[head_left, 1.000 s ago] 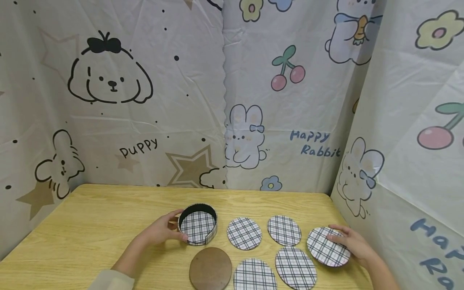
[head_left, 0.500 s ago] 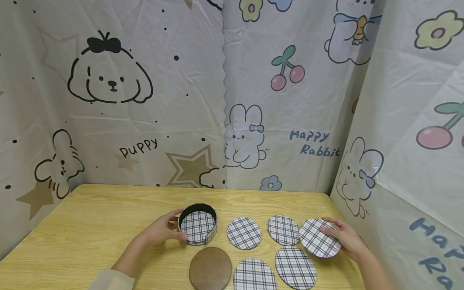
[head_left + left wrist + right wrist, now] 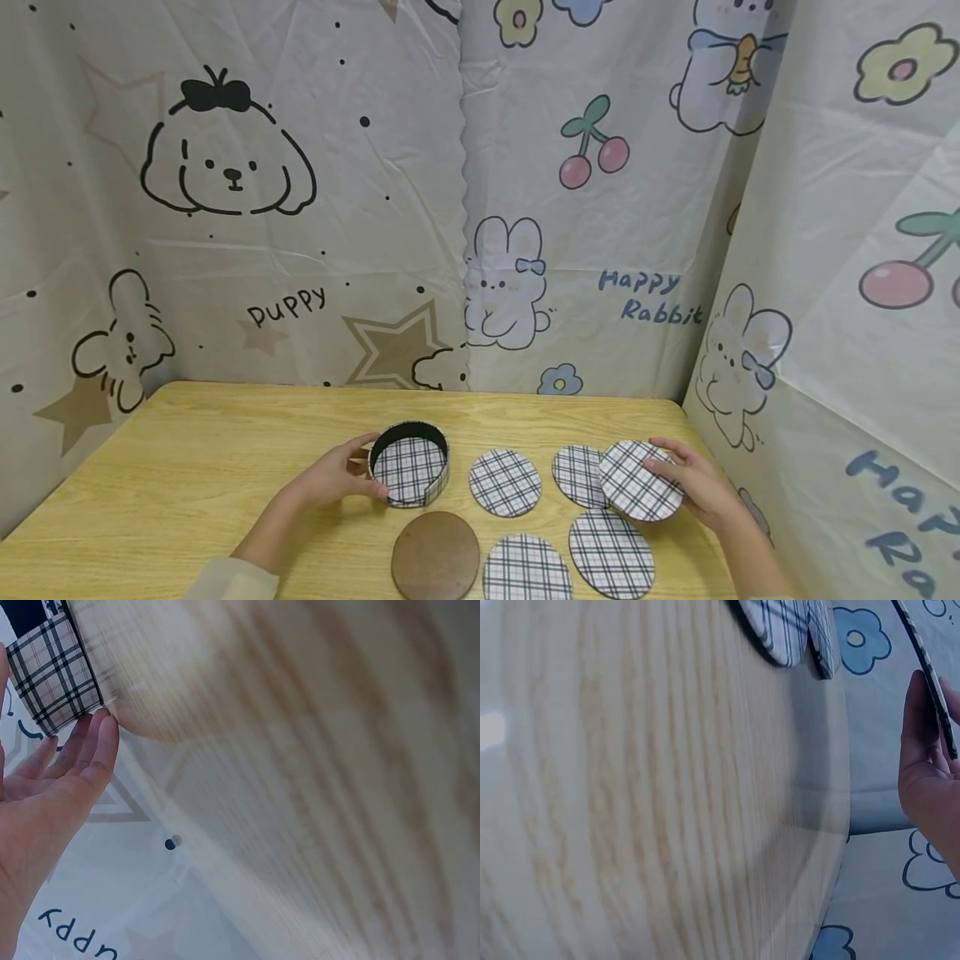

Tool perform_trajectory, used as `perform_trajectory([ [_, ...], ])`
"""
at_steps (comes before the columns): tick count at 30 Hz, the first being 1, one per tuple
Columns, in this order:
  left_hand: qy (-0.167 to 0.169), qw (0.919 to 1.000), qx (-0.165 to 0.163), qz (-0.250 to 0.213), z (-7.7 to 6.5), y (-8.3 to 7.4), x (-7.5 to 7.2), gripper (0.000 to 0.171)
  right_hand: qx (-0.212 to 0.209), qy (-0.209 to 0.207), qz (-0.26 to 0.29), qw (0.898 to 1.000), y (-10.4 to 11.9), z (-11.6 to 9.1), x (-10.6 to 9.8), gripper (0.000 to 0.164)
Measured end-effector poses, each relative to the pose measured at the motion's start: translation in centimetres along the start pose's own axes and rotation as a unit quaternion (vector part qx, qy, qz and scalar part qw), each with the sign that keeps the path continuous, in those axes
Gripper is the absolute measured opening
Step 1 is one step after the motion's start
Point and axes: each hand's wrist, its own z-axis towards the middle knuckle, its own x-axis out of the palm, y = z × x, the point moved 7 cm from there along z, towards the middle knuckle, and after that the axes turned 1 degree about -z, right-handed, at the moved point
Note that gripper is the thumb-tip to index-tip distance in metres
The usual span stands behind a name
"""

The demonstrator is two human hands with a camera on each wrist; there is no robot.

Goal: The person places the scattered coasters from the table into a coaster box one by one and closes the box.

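In the head view my left hand (image 3: 337, 475) holds the side of a round coaster holder (image 3: 439, 482), thumb at its front and fingers behind. The holder is plaid outside and black inside, and a plaid surface shows at its bottom. The left wrist view shows the fingertips against the holder's plaid wall (image 3: 56, 671). My right hand (image 3: 693, 479) pinches a round plaid coaster (image 3: 637, 482) by its right edge, thumb on top. Seen edge-on in the right wrist view, this coaster (image 3: 922, 656) is off the table. It partly covers another plaid coaster (image 3: 576, 473) in the head view.
On the wooden table (image 3: 187, 483) lie more plaid coasters: one beside the holder (image 3: 505, 483), one at the front (image 3: 527, 571) and one at the front right (image 3: 612, 554). A plain brown disc (image 3: 435, 557) lies before the holder. Printed cloth (image 3: 375, 208) hangs behind and at the sides.
My right hand has carried its coaster left and away from me, from the table's right side to over the back right coaster. The left hand and the holder have stayed put.
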Motion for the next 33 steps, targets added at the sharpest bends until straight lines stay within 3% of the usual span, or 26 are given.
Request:
perform_trajectory([
  [10,-0.001,0.9999,0.010,0.006,0.1,0.0,0.0,0.093,-0.039,0.038,0.031,0.998,1.5,0.4,2.2,0.065],
  [16,-0.004,1.0000,-0.001,0.005,0.1,0.1,0.0,0.094,-0.056,0.054,0.044,0.996,2.0,0.6,3.5,0.065],
  [33,0.001,1.0000,-0.001,-0.004,0.1,0.2,-0.1,0.094,-0.045,0.057,0.050,0.996,3.0,1.8,7.0,0.063],
])
